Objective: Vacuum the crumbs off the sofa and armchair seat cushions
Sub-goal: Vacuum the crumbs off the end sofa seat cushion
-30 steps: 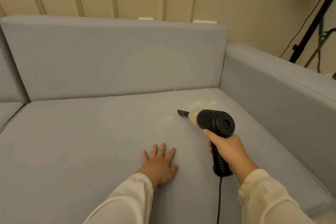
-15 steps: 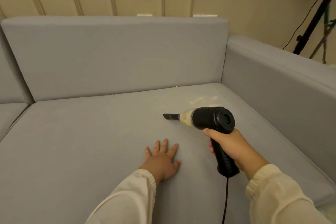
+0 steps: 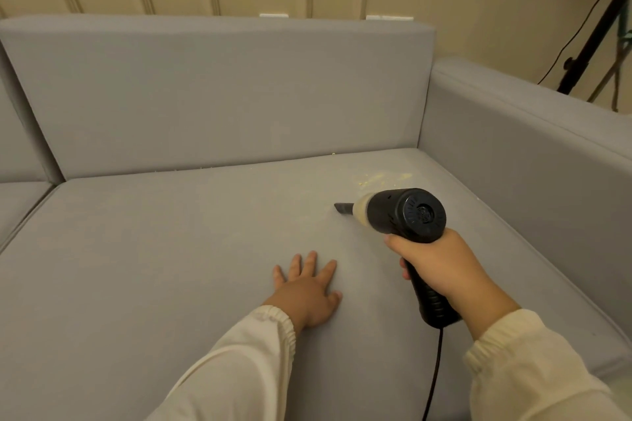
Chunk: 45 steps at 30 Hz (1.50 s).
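Observation:
A grey sofa seat cushion (image 3: 171, 267) fills the view. Pale yellow crumbs (image 3: 383, 178) lie scattered near its back right corner, and a few sit along the seam under the back cushion. My right hand (image 3: 441, 267) grips the handle of a black handheld vacuum (image 3: 407, 215). Its narrow nozzle points left and touches the cushion just below the crumbs. My left hand (image 3: 307, 287) rests flat on the cushion with fingers spread, left of the vacuum.
The grey back cushion (image 3: 222, 96) and the right armrest (image 3: 530, 154) bound the seat. The vacuum's black cord (image 3: 434, 372) hangs down from the handle. A dark stand with cables (image 3: 595, 31) is behind the armrest. Another seat cushion (image 3: 17, 202) adjoins at the left.
The vacuum swept left across the cushion, then came back a little to the right. My left hand has stayed flat in the same place.

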Available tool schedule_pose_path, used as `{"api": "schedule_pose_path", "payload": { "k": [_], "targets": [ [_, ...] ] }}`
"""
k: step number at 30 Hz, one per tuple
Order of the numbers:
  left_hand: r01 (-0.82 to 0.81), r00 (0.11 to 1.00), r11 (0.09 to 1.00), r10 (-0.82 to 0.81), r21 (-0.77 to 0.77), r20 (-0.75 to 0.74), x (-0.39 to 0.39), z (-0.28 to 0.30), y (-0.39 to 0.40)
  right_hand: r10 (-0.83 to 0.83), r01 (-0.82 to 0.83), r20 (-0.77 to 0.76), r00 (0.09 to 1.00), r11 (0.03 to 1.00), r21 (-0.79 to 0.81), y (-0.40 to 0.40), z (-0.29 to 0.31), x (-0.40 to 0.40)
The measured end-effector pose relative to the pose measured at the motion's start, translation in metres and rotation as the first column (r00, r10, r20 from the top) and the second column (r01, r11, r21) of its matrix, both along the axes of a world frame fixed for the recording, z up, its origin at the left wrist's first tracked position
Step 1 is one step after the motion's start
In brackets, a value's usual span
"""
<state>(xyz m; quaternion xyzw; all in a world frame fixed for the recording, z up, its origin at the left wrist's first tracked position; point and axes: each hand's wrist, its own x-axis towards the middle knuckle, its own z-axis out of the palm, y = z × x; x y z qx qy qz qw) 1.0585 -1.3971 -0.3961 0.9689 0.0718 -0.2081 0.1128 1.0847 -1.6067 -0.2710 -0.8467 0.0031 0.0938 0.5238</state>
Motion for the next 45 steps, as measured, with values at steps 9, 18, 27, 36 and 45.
{"api": "schedule_pose_path", "payload": {
  "k": [9, 18, 27, 36, 45],
  "targets": [
    [0.016, 1.0, 1.0, -0.016, -0.019, 0.003, -0.007, 0.004, 0.003, 0.113, -0.106, -0.088, 0.99, 0.991, 0.084, 0.006, -0.001, -0.018],
    [-0.01, 0.999, 0.999, 0.009, -0.04, -0.031, -0.021, 0.01, 0.011, 0.178, -0.178, -0.052, 0.983, 0.984, 0.004, 0.022, -0.004, -0.015],
    [-0.024, 1.0, 0.999, 0.024, -0.036, -0.003, -0.023, 0.004, 0.021, 0.063, -0.062, -0.011, 0.998, 0.996, 0.07, 0.048, -0.022, 0.008],
    [-0.026, 1.0, 0.999, 0.026, -0.028, -0.015, -0.022, 0.004, 0.019, 0.088, -0.088, 0.011, 0.996, 0.996, 0.028, 0.058, -0.035, 0.016],
    [-0.017, 1.0, 0.999, 0.017, -0.03, -0.012, -0.026, 0.008, 0.018, 0.077, -0.073, -0.031, 0.997, 0.993, 0.097, 0.053, -0.041, 0.018]
  ]
}}
